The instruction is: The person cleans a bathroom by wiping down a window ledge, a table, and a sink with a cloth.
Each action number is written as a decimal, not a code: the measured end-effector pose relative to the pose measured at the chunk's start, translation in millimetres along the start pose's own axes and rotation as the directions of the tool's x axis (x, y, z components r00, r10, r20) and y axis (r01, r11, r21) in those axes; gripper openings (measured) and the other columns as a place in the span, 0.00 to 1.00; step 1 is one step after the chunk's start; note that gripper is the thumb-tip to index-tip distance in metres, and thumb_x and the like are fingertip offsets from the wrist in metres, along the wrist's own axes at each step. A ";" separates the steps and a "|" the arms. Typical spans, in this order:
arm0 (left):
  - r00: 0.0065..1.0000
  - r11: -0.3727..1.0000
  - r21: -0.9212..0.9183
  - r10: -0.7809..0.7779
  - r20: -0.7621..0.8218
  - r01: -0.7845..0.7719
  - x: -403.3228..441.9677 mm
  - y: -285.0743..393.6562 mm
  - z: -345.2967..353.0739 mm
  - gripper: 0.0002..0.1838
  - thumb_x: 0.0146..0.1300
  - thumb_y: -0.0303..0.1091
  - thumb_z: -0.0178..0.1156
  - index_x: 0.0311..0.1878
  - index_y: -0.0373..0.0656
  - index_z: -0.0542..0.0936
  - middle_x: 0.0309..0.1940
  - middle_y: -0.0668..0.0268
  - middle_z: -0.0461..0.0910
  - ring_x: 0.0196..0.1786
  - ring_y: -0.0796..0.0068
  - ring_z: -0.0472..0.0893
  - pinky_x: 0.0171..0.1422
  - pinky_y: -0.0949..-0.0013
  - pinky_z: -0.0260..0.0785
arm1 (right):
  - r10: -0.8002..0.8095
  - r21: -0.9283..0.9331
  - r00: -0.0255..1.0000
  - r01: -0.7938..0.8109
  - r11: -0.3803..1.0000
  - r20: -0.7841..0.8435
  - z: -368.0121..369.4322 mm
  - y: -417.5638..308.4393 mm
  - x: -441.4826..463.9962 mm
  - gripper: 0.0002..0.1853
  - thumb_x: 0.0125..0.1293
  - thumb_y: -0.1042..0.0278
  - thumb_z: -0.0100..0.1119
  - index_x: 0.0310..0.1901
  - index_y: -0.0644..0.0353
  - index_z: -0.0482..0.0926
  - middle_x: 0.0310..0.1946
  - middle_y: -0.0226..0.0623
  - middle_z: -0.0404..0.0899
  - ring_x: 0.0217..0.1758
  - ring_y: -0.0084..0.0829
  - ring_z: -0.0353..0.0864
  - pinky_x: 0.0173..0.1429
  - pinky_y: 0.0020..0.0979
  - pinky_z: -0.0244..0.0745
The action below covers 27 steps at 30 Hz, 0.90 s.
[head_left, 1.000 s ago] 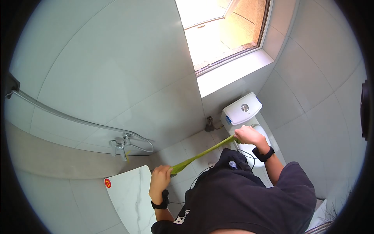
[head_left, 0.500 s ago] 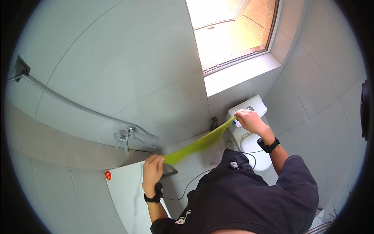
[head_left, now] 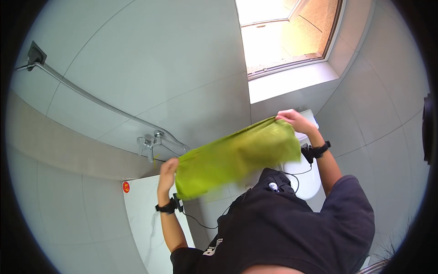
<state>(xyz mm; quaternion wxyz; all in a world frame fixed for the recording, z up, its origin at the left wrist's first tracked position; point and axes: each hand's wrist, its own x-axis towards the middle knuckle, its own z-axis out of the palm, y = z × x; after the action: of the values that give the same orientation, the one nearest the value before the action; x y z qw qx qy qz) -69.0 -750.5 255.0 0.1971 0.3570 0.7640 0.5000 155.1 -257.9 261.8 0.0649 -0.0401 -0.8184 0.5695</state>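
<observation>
A green cloth (head_left: 228,157) is stretched between my two hands in the head view, its lower edge smeared by motion. My left hand (head_left: 168,170) is closed on the cloth's upper left corner. At the upper right corner, my right hand (head_left: 292,119) pinches the cloth, with the thumb and fingers pressed together. The cloth hangs down from its taut top edge and hides part of the floor behind it. Both wrists wear black bands with small devices and cables.
A white toilet (head_left: 306,180) stands behind my right forearm. On the left wall are a shower mixer (head_left: 153,144) and a long metal rail (head_left: 100,101). A white marbled slab (head_left: 148,219) with a red sticker (head_left: 126,187) lies lower left. An open window (head_left: 287,41) is above.
Both hands have risen and moved slightly apart. The cloth, a narrow sagging strip before, has swung up and spread into a broad sheet.
</observation>
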 end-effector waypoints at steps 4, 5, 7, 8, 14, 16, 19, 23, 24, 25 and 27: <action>0.943 0.877 0.478 -0.187 0.275 0.034 -9.9 -61.8 34.0 0.09 0.59 0.27 0.56 0.38 0.34 0.82 0.27 0.52 0.82 0.30 0.66 0.79 0.38 0.62 0.72 | 0.284 -0.377 0.862 -0.118 0.919 0.420 26.8 36.0 -10.3 0.21 0.79 0.56 0.51 0.32 0.64 0.80 0.20 0.32 0.80 0.26 0.25 0.79 0.37 0.32 0.74; 0.841 0.908 0.326 -0.382 0.382 0.264 -13.2 -58.0 35.7 0.07 0.65 0.27 0.55 0.38 0.34 0.81 0.26 0.60 0.82 0.30 0.72 0.79 0.39 0.65 0.73 | 0.305 -0.337 0.850 -0.163 0.928 0.430 29.1 31.2 -15.0 0.21 0.79 0.56 0.51 0.31 0.64 0.80 0.20 0.31 0.80 0.25 0.24 0.79 0.37 0.31 0.74; 0.814 0.907 0.214 -0.420 0.402 0.362 -21.3 -39.2 44.1 0.11 0.74 0.31 0.52 0.37 0.34 0.79 0.26 0.66 0.79 0.30 0.76 0.77 0.40 0.69 0.71 | 0.332 -0.245 0.828 -0.243 0.939 0.452 31.6 30.7 -26.9 0.23 0.80 0.55 0.49 0.30 0.63 0.78 0.20 0.29 0.80 0.26 0.23 0.79 0.37 0.29 0.73; 0.826 0.929 0.168 -0.370 0.425 0.330 -26.2 -40.7 45.3 0.13 0.76 0.33 0.52 0.37 0.34 0.79 0.26 0.66 0.79 0.30 0.77 0.77 0.40 0.70 0.71 | 0.303 -0.168 0.843 -0.254 0.952 0.445 31.0 28.8 -31.3 0.24 0.80 0.55 0.48 0.29 0.64 0.77 0.20 0.28 0.79 0.26 0.22 0.78 0.38 0.30 0.73; 0.887 0.945 0.161 -0.324 0.330 0.285 -13.2 -73.8 39.7 0.09 0.72 0.26 0.53 0.37 0.33 0.79 0.29 0.66 0.81 0.33 0.77 0.79 0.43 0.71 0.71 | 0.369 -0.030 0.877 -0.379 0.925 0.309 28.5 48.6 -29.9 0.21 0.81 0.58 0.49 0.32 0.65 0.79 0.23 0.28 0.81 0.29 0.20 0.78 0.40 0.28 0.74; 0.987 0.986 0.087 -0.146 0.071 0.140 -1.9 -27.1 30.7 0.07 0.71 0.26 0.56 0.41 0.33 0.82 0.29 0.66 0.81 0.34 0.77 0.79 0.43 0.71 0.71 | 0.164 0.171 0.967 -0.198 0.965 0.194 21.5 42.0 -24.0 0.18 0.79 0.62 0.53 0.33 0.65 0.80 0.28 0.29 0.82 0.32 0.20 0.82 0.41 0.27 0.77; 0.968 0.995 0.017 0.101 -0.230 -0.100 -0.8 53.6 14.8 0.07 0.68 0.23 0.57 0.43 0.32 0.84 0.28 0.65 0.82 0.35 0.74 0.79 0.43 0.71 0.70 | -0.164 0.277 0.986 0.168 0.946 -0.041 9.2 -17.3 -25.2 0.12 0.77 0.68 0.56 0.39 0.68 0.83 0.31 0.32 0.85 0.36 0.23 0.83 0.45 0.27 0.78; 0.974 0.991 0.097 0.111 -0.197 -0.093 -20.1 58.7 -0.3 0.07 0.69 0.25 0.60 0.41 0.31 0.84 0.34 0.62 0.84 0.37 0.72 0.80 0.44 0.71 0.70 | -0.090 0.250 0.996 0.090 0.964 -0.011 -3.6 -33.7 -32.4 0.09 0.73 0.70 0.61 0.40 0.68 0.85 0.31 0.33 0.86 0.36 0.23 0.83 0.46 0.28 0.79; 0.984 0.990 0.136 0.053 -0.170 -0.029 -21.6 53.4 0.0 0.07 0.69 0.25 0.61 0.41 0.31 0.84 0.35 0.61 0.84 0.37 0.71 0.80 0.44 0.71 0.70 | -0.079 0.109 0.997 0.080 0.991 -0.014 -3.3 -26.9 -30.8 0.09 0.73 0.69 0.61 0.41 0.68 0.85 0.31 0.34 0.86 0.36 0.23 0.84 0.45 0.27 0.79; 0.984 0.977 0.204 0.096 -0.152 -0.063 -17.7 46.8 4.7 0.07 0.68 0.26 0.63 0.42 0.32 0.84 0.34 0.59 0.83 0.37 0.69 0.80 0.45 0.70 0.71 | -0.069 -0.034 0.997 0.068 0.997 -0.019 -3.2 -13.9 -28.7 0.09 0.72 0.69 0.62 0.41 0.68 0.85 0.30 0.35 0.86 0.36 0.23 0.84 0.45 0.27 0.79; 0.991 0.974 0.226 0.061 -0.120 -0.033 -16.5 42.2 13.1 0.07 0.69 0.26 0.62 0.42 0.30 0.83 0.34 0.58 0.83 0.37 0.68 0.79 0.46 0.69 0.71 | -0.039 -0.119 0.999 0.036 0.992 -0.026 1.5 -12.5 -26.9 0.09 0.71 0.69 0.63 0.42 0.68 0.85 0.30 0.37 0.86 0.33 0.23 0.83 0.42 0.27 0.78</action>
<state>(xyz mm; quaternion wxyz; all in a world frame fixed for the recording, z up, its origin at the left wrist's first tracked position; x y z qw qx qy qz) -34.7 -744.3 286.7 0.0950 0.3626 0.8177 0.4369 181.6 -267.4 271.4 0.0847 -0.0367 -0.8505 0.5179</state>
